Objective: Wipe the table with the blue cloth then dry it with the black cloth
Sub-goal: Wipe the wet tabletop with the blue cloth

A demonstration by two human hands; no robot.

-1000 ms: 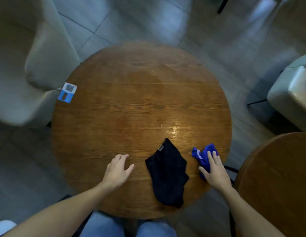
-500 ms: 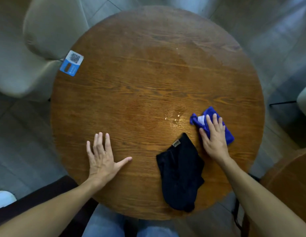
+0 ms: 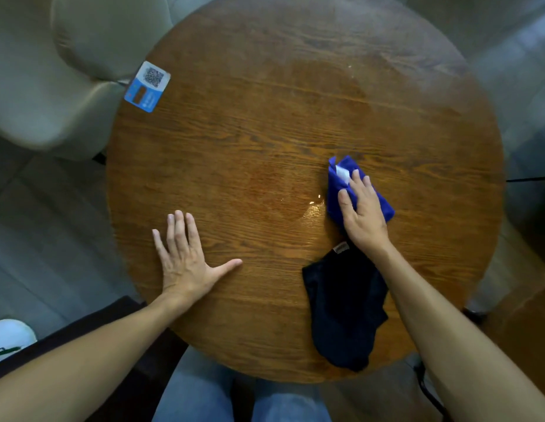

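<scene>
Pressure even through right hand point(image 3: 361, 214), fingers point(image 3: 358, 181) flat on blue cloth point(image 3: 334, 190); sweep overlapping arcs; brace on spread-fingered left hand point(image 3: 184, 263).

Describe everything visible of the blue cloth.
The blue cloth is bright blue, soft-looking fabric, bunched into a wad, with a white tag at its far end. It lies on the wooden table, right of centre, beside a wet sheen and just beyond the black cloth. The right hand presses flat on it.
</scene>
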